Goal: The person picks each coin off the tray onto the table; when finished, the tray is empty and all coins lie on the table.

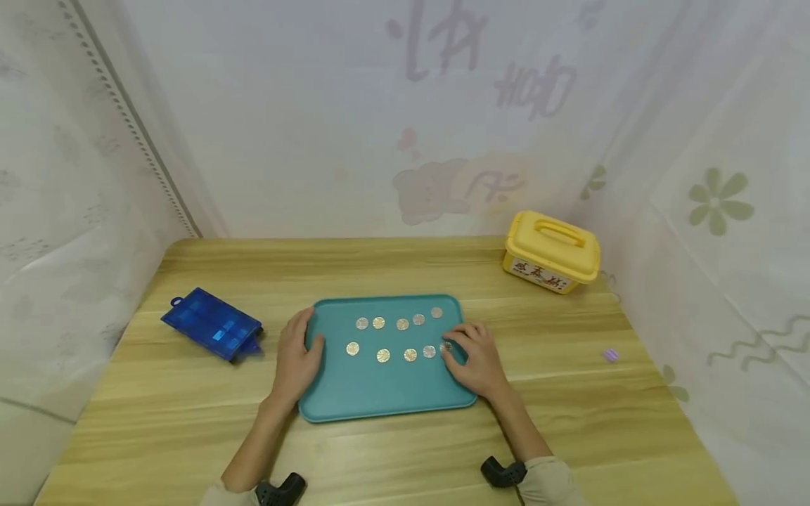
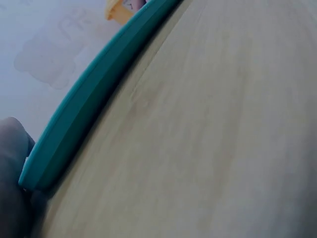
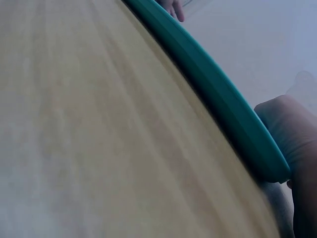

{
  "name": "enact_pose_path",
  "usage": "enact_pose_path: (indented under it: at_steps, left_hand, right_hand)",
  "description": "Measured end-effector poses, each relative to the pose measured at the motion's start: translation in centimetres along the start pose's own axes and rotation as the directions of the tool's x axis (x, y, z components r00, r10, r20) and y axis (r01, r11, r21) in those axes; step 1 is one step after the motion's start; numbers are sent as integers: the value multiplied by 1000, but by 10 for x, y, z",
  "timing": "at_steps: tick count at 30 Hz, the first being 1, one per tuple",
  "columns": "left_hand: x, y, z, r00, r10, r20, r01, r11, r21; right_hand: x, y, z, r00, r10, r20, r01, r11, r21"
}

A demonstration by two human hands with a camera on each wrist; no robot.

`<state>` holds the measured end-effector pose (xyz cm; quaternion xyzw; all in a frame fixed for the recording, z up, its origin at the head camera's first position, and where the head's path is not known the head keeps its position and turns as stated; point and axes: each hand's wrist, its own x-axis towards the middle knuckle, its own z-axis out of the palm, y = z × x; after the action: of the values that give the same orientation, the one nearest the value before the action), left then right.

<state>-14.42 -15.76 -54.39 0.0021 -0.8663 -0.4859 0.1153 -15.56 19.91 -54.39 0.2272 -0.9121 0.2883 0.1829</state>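
Note:
A teal tray [image 1: 380,393] lies on the table, bearing two rows of round, shiny, coin-like discs, some golden [image 1: 382,355] and some silvery [image 1: 362,323]. My left hand [image 1: 297,358] holds the tray's left edge, thumb over the rim and fingers along the outside. At the right end of the front row, my right hand [image 1: 477,358] pinches a silvery disc [image 1: 446,346] between thumb and fingertips, its palm over the tray's right rim. Both wrist views show mostly the tray's side wall [image 2: 94,94] and wood; each hand is only partly visible there, its fingertips hidden.
A blue translucent compartment box [image 1: 211,322] lies at the left. Toward the back right stands a yellow lidded box [image 1: 552,251] with a handle. A small purple object [image 1: 610,355] sits near the right edge of the wooden table [image 1: 380,464]. Printed white sheets surround the table.

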Motion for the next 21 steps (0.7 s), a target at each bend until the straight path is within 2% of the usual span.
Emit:
enact_pose_path:
  at_steps: [3, 6, 12, 17, 21]
  left_hand:
    - [1, -2, 2, 999, 47, 7, -47, 996, 73]
    - [1, -3, 2, 997, 73, 8, -73, 991, 109]
    - [1, 1, 2, 997, 75, 14, -76, 988, 133]
    - [-1, 2, 3, 996, 83, -7, -80, 977, 199]
    - [-2, 2, 3, 998, 69, -12, -65, 973, 222]
  right_hand:
    - [0, 0, -1, 1000, 7, 11, -7, 1000, -23]
    - [1, 0, -1, 1000, 15, 25, -14, 999, -47]
    - [2, -3, -5, 997, 52, 55, -50, 998, -36]
    - [3, -4, -4, 993, 87, 85, -85, 996, -22]
    - [2, -3, -2, 996, 77, 53, -76, 997, -25]
